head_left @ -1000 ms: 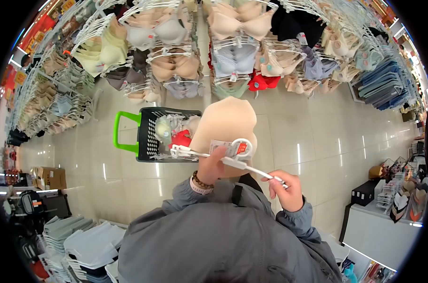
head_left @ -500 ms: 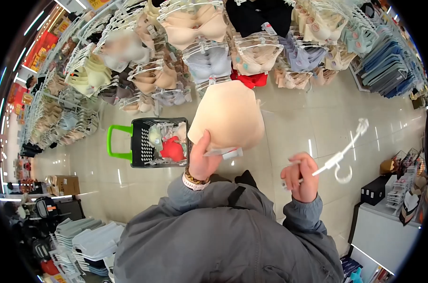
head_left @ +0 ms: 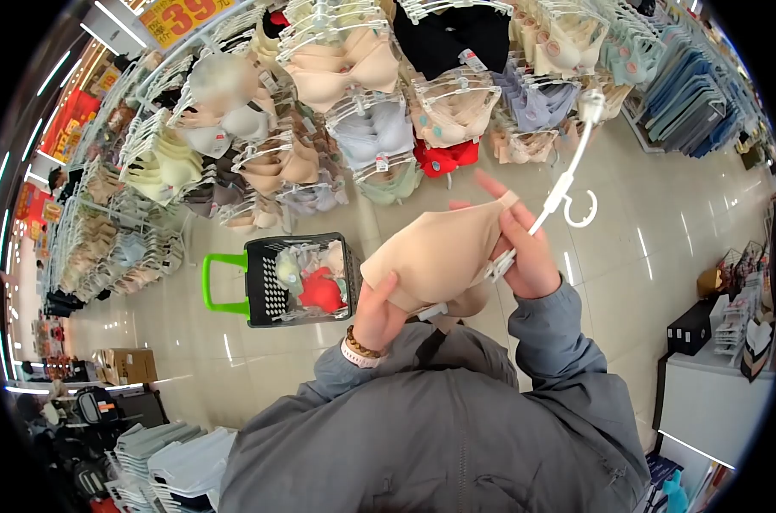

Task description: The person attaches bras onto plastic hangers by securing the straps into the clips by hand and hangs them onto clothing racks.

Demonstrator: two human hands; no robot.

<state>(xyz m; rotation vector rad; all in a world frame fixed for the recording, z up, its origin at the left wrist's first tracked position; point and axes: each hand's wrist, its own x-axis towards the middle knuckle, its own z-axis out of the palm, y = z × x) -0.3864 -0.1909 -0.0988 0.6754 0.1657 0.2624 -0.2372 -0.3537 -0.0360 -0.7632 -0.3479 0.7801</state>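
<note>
A smooth beige bra [head_left: 435, 254] is stretched between my two hands in front of my body. My left hand [head_left: 377, 316] grips its left end, thumb on top. My right hand [head_left: 529, 258] has a white plastic hanger [head_left: 562, 186] held across the palm, its hook out to the right, while thumb and fingers take the bra's upper right edge. A white tag [head_left: 430, 313] sticks out below the bra. One end of the hanger shows under the cloth near my right fingers.
A black shopping basket [head_left: 261, 289] with a green handle [head_left: 208, 284] stands on the floor at left, holding a red bra [head_left: 321, 292] and pale ones. Racks of hanging bras [head_left: 345, 77] line the far side. Jeans [head_left: 691, 98] hang at right, near a white counter [head_left: 713, 398].
My right hand has come leftward and up to the bra with the hanger and now takes its right edge. The bra has turned and lies lower, spread sideways.
</note>
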